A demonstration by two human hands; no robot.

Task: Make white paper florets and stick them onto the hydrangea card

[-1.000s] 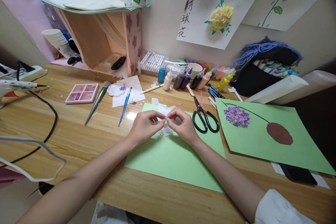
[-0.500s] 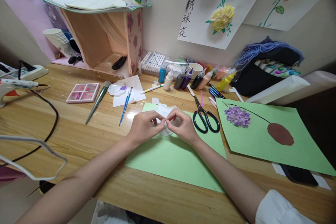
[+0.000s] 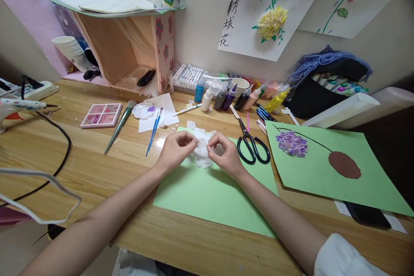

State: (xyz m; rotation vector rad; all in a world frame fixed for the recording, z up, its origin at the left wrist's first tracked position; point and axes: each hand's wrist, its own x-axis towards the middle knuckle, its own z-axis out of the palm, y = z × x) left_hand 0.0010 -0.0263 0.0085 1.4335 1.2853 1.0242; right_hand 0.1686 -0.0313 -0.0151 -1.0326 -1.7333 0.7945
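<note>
My left hand (image 3: 176, 150) is pinched, thumb against forefinger, above a small heap of white tissue-paper pieces (image 3: 202, 153). Opposite it my right hand (image 3: 225, 155) makes a similar pinch, a small gap away. Whatever lies between the fingertips of either hand is too small to make out. The paper pieces rest on a light green sheet (image 3: 213, 207). Just right of my right hand lie black-handled scissors (image 3: 250, 143), their handles toward me.
At right is another green sheet (image 3: 310, 181) bearing a purple paper flower (image 3: 292, 144) and a brown oval. Paint bottles (image 3: 221, 97) line the back. Paintbrushes (image 3: 154, 133) and a pink palette box (image 3: 101, 115) lie left, with a glue gun (image 3: 19, 105) beyond.
My hands have parted slightly at the fingertips, which met before. More of the white paper heap shows between them.
</note>
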